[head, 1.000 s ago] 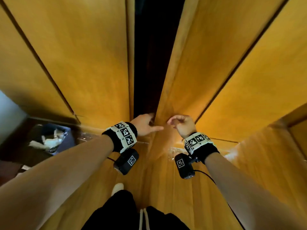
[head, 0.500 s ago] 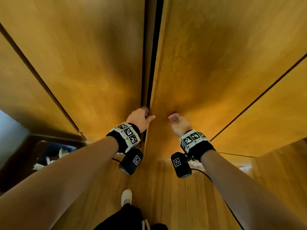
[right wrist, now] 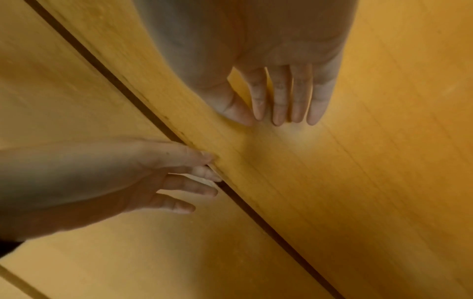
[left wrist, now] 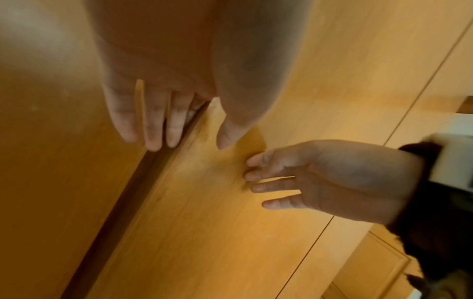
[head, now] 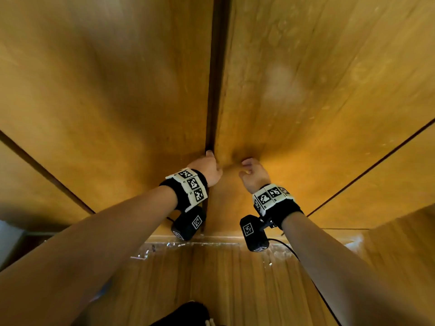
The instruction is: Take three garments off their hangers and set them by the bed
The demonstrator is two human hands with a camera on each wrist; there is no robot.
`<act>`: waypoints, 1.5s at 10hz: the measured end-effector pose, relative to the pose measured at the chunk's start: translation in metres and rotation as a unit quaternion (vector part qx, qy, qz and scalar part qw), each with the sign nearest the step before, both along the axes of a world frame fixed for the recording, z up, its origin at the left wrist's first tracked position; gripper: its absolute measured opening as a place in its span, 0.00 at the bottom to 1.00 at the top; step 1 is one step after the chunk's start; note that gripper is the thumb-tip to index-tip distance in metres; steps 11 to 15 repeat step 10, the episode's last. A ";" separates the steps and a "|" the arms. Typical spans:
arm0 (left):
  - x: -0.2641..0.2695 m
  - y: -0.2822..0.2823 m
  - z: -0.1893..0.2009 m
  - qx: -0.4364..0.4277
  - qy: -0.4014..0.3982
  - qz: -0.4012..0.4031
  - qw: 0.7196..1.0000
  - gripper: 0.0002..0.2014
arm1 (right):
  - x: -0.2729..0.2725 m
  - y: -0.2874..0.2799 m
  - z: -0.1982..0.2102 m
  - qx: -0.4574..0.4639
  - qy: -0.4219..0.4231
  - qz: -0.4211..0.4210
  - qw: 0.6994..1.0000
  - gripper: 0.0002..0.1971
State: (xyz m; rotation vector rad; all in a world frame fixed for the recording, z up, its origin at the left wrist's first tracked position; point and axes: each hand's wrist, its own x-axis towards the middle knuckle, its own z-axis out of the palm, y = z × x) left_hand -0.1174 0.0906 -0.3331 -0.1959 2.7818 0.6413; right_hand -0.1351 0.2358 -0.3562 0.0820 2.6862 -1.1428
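Two tall wooden wardrobe doors face me, the left door (head: pixel 113 102) and the right door (head: pixel 324 102), with only a thin dark seam (head: pixel 215 90) between them. No garment or hanger shows in any view. My left hand (head: pixel 207 169) lies with straight fingers (left wrist: pixel 153 129) on the left door's edge, its fingertips at the seam. Beside it, my right hand (head: pixel 253 174) rests flat on the right door, its fingers (right wrist: pixel 281 101) straight and together. Neither hand holds anything.
More wooden panels (head: pixel 388 184) flank the doors on both sides. A wooden floor (head: pixel 223 283) runs from the wardrobe base toward my feet. A dark corner with a pale wall (head: pixel 9 241) lies at the far left.
The wide dark gap between the doors has narrowed to a thin seam. Both hands moved forward with the doors and now rest on them. The bin on the left has left the view.
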 end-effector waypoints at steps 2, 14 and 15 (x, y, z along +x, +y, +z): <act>-0.007 -0.011 0.003 -0.061 -0.001 0.027 0.998 0.25 | -0.016 0.002 0.000 0.015 0.010 0.000 1.000 0.19; 0.092 -0.006 -0.012 -0.037 0.033 0.010 0.999 0.29 | 0.070 0.015 -0.003 0.134 -0.013 0.102 0.986 0.26; 0.092 -0.006 -0.012 -0.037 0.033 0.010 0.999 0.29 | 0.070 0.015 -0.003 0.134 -0.013 0.102 0.986 0.26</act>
